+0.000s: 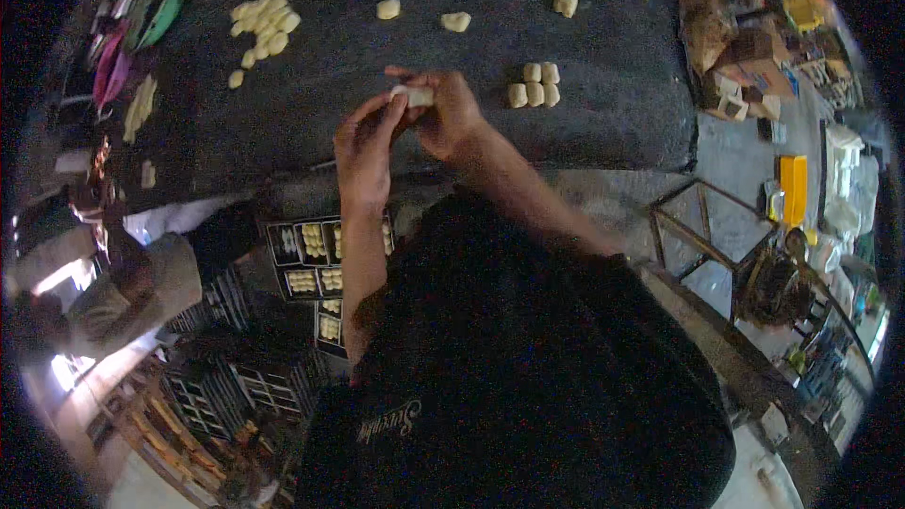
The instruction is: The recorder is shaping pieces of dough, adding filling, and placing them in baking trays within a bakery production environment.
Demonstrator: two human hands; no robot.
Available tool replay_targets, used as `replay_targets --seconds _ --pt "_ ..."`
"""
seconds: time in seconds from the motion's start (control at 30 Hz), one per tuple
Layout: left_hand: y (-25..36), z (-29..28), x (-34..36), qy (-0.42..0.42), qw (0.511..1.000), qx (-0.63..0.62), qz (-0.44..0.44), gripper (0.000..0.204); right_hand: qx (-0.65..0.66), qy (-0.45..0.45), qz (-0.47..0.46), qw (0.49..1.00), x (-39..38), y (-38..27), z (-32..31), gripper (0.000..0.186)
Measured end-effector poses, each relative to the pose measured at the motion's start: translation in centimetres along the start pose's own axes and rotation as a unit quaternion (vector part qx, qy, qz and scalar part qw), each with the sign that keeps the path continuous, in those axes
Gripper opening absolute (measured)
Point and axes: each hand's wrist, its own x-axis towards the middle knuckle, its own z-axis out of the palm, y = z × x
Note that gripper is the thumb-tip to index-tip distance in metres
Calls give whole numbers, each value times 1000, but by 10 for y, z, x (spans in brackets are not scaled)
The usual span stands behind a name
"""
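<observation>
My left hand (366, 149) and my right hand (451, 118) meet over the dark work table (330, 57), both closed on a small pale dough piece (415, 96), which my fingers partly hide. Right of my hands, several squared dough pieces (534, 94) sit grouped in rows. A cluster of round dough balls (266, 24) lies to the upper left, and loose lumps (456, 23) are scattered beyond my hands. Long dough strips (141, 108) rest near the table's left side.
Trays of shaped dough (302, 280) are low behind the table's near edge. A co-worker (132, 292) stands at left, beside dark racks (264, 386). Cardboard boxes (754, 66), a yellow crate (792, 188) and a metal frame (698, 236) are at right. Coloured bowls (162, 9) line the upper left.
</observation>
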Motion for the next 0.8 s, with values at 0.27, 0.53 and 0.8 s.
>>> replay_targets --seconds 0.27,0.53,0.8 --pt "-39 59 97 -144 939 305 -64 51 24 225 0 974 -4 -52 -83 49" --pt "-112 126 183 -387 819 422 -36 79 -428 396 -178 793 -46 -197 -179 43" --pt "-137 129 166 -349 824 443 60 36 -693 58 -28 718 3 -173 -211 33"
